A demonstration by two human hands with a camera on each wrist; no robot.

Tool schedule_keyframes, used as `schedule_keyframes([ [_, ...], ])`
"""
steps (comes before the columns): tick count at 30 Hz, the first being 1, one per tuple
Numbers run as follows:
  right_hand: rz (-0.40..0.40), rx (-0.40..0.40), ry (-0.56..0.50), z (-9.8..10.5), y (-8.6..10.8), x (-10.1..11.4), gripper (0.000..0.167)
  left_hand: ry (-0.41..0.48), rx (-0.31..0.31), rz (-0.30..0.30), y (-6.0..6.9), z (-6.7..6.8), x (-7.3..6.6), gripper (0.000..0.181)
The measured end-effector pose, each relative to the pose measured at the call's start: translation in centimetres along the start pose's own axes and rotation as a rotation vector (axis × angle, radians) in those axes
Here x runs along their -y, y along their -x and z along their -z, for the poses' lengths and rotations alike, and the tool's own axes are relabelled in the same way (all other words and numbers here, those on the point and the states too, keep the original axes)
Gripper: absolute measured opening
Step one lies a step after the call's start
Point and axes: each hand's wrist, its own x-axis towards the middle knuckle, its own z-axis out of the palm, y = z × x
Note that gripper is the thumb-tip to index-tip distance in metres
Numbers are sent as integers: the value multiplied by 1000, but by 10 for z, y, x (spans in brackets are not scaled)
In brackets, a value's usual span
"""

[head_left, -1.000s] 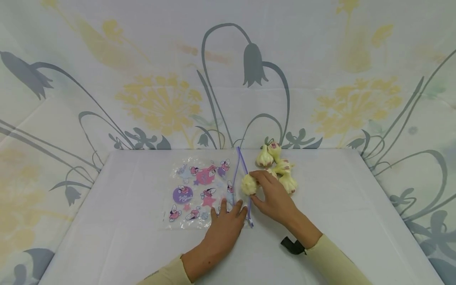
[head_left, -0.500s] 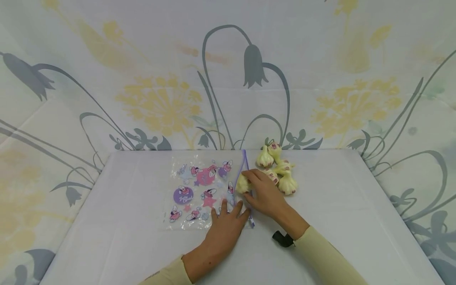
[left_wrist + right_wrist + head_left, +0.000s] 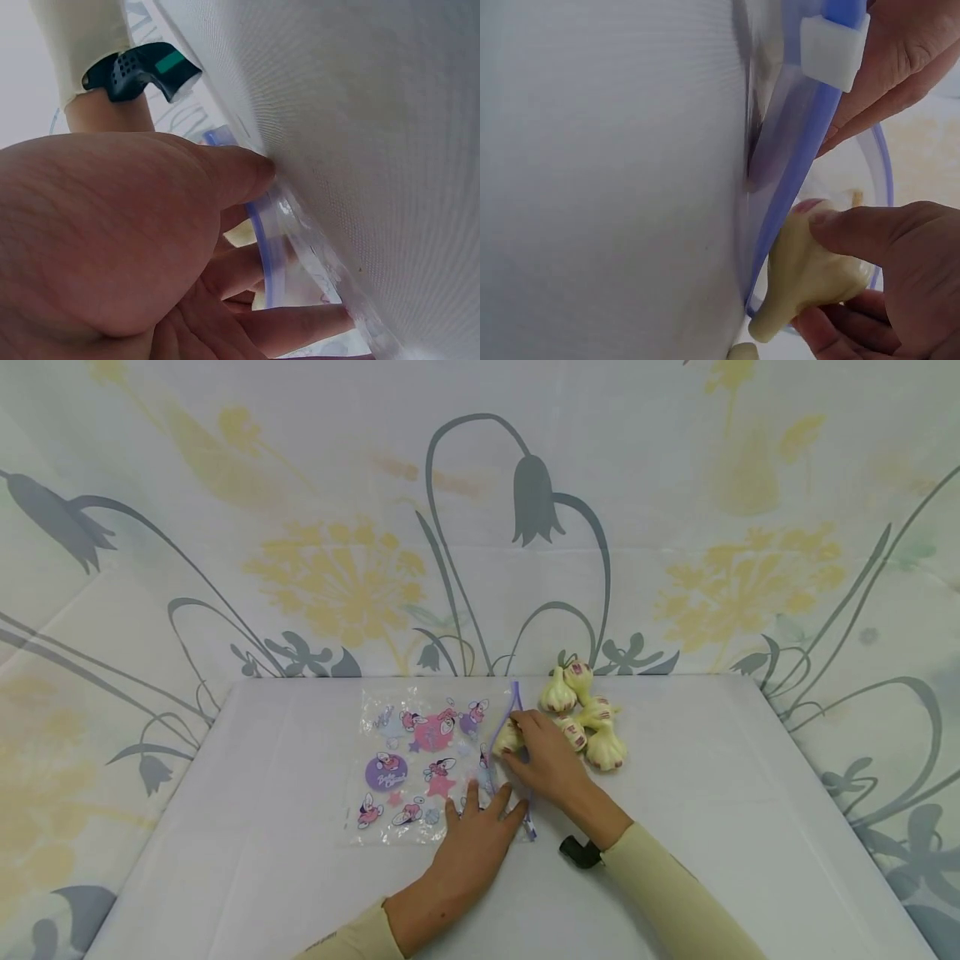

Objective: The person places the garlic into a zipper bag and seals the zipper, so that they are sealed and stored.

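Note:
My right hand [image 3: 551, 760] pinches a pale garlic bulb [image 3: 814, 262] between thumb and fingers, at the mouth of a clear zip bag [image 3: 408, 706] printed with pink and purple pictures. In the right wrist view, the bulb sits between the two purple zip edges [image 3: 810, 142], its stem end pointing out of the bag. My left hand [image 3: 472, 852] lies with fingers spread on the bag's near right corner. A white slider [image 3: 832, 52] sits on the zip close to that hand. Several more garlic bulbs [image 3: 606, 747] lie just right of the bag.
The white-covered table [image 3: 712, 802] meets a flower-printed cloth backdrop [image 3: 480, 568] behind the bag and garlic. A dark wrist camera [image 3: 580, 852] hangs beneath my right wrist.
My right hand has moved left with the garlic bulb, from over the zip edge into the bag's mouth. The bag shifted slightly, and my left hand has stayed in place.

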Motion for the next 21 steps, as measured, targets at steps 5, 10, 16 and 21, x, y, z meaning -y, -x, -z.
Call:
schedule_keyframes([
  [5, -53, 13, -17, -2, -7, 1, 58, 3, 12, -1, -1, 0, 0, 46],
  [10, -95, 19, -16, -3, -12, 3, 57, 15, 41, 4, -1, 0, 0, 47],
  [16, -114, -3, -10, -7, -17, 3, 51, 25, 72, 11, -2, 1, 0, 48],
  [21, -140, -14, 6, -9, -22, 4, 50, 26, 77, 14, -2, 3, 0, 48],
])
